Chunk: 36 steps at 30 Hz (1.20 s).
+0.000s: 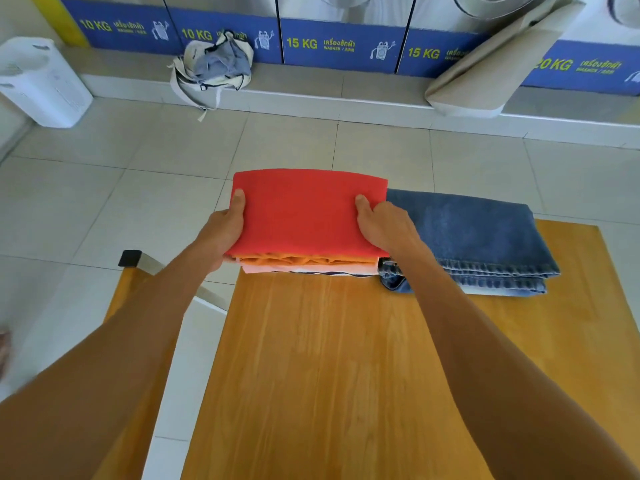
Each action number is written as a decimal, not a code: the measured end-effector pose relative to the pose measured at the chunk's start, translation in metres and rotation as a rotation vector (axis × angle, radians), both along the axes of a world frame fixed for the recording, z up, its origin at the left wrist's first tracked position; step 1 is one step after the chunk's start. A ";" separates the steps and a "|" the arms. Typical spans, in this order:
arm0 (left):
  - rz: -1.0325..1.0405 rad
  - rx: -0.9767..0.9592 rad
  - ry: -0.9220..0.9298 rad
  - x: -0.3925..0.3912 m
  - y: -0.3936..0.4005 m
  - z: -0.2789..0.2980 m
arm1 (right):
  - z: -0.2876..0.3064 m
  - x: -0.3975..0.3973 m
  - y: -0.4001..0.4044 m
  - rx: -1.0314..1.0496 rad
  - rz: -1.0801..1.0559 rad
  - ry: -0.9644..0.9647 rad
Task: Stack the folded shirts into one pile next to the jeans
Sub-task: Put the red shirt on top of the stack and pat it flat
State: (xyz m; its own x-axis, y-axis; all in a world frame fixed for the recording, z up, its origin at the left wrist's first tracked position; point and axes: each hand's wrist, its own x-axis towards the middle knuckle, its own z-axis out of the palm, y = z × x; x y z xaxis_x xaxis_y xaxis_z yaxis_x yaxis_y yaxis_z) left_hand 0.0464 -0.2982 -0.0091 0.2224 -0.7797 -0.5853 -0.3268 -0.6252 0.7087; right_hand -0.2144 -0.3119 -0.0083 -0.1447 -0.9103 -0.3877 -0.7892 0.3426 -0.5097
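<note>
A pile of folded shirts sits at the far edge of the wooden table [329,358]. A red shirt [304,213] lies on top, an orange shirt [304,260] under it, then pale pink and white layers [301,269]. My left hand [225,230] grips the pile's left side, thumb on the red shirt. My right hand [384,226] grips its right side, thumb on top. Folded blue jeans [478,237] lie directly to the right of the pile, touching it.
A wooden chair [131,282] stands at the table's left side. On the tiled floor beyond are a white laundry basket [41,81] and a cloth bag with grey clothes [214,64]. Washing machines line the back wall, with a beige board [498,67] leaning on them.
</note>
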 end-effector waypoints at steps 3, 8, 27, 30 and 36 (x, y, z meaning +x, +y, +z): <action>-0.023 -0.077 -0.089 -0.005 -0.010 0.004 | -0.001 -0.003 -0.008 -0.014 0.034 -0.004; -0.043 -0.159 -0.184 -0.006 -0.028 0.005 | -0.007 -0.002 -0.004 -0.031 -0.027 0.006; -0.643 -0.585 -0.879 -0.057 -0.042 -0.012 | -0.008 0.060 -0.010 -0.380 0.355 0.258; -0.590 -0.460 -0.914 -0.056 -0.044 -0.016 | -0.014 0.055 -0.015 -0.377 0.364 0.269; -0.557 -0.415 -0.919 -0.062 -0.037 -0.018 | -0.021 0.057 -0.014 -0.381 0.370 0.302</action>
